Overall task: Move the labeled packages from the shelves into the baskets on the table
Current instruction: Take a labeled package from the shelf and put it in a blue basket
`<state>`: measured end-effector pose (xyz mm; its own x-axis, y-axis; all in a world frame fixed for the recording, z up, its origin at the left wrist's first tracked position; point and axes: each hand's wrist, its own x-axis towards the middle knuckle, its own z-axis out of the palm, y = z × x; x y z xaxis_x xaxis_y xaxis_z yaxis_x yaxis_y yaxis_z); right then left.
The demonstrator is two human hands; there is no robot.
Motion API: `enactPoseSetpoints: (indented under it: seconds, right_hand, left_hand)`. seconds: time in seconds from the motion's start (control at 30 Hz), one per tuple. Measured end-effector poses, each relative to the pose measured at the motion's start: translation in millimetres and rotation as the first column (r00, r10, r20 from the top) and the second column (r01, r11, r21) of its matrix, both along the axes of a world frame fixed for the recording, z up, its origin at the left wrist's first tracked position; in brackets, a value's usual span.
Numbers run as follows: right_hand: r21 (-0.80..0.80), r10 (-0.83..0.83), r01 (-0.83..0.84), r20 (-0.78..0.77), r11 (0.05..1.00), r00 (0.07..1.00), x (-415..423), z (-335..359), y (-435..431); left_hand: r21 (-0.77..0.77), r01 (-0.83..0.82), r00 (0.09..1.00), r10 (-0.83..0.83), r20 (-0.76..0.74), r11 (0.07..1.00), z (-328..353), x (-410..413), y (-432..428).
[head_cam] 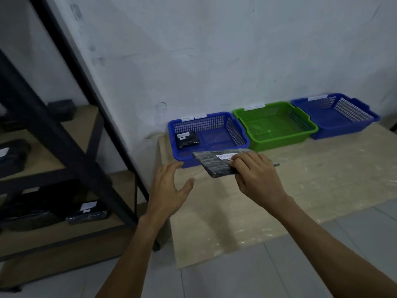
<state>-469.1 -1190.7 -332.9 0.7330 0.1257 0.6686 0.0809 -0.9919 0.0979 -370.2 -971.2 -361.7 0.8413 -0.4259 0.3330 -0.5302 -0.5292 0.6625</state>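
**Overhead, a wrapped package held at the edge of the first basket**

Broadly, a pale wood-grain worktop (pixel 290 190) fills the right half of the view, set against a scuffed white wall (pixel 214 50). To its left stands a black metal shelving unit with light wooden boards (pixel 64 160), and several dark wrapped packages with white labels (pixel 88 211) lie on its lower shelves, blurred and dim.

Three perforated plastic baskets sit in a row along the wall edge of the worktop, touching one another: a blue basket on the left (pixel 236 134), a green basket in the middle (pixel 277 123) and a second blue basket on the right (pixel 335 112). Small white paper tags are fixed to their back rims; the writing is too small to read. A small black package with a white label (pixel 188 139) lies in the left corner of the left blue basket.

The right hand (pixel 255 177) is closed around a flat dark package wrapped in glossy film with a white label (pixel 214 163), fingers curled over its right end, holding it tilted just above the worktop and over the front rim of the left blue basket. The left hand (pixel 169 190) hovers beside it with fingers spread, grasping nothing, apart from the package.
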Motion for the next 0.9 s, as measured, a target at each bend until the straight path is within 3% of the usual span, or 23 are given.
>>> enactPoseSetpoints:
  seconds: [0.47,0.7,0.9]
  right_hand:
    - [0.022,0.111,-0.109,-0.17,0.994,0.979,163,-78,-114]
    - [-0.023,0.051,-0.059,-0.248,0.998,0.967,230,-112,-143]
    - [-0.022,0.035,-0.045,-0.332,0.999,0.942,288,-153,-154]
  left_hand:
    - [0.194,-0.08,0.988,0.103,-0.111,0.978,-80,113,-94]
    - [0.341,-0.118,0.993,0.121,0.012,0.933,-109,191,-98]
    - [0.412,-0.147,0.985,0.171,-0.023,0.899,-142,241,-89]
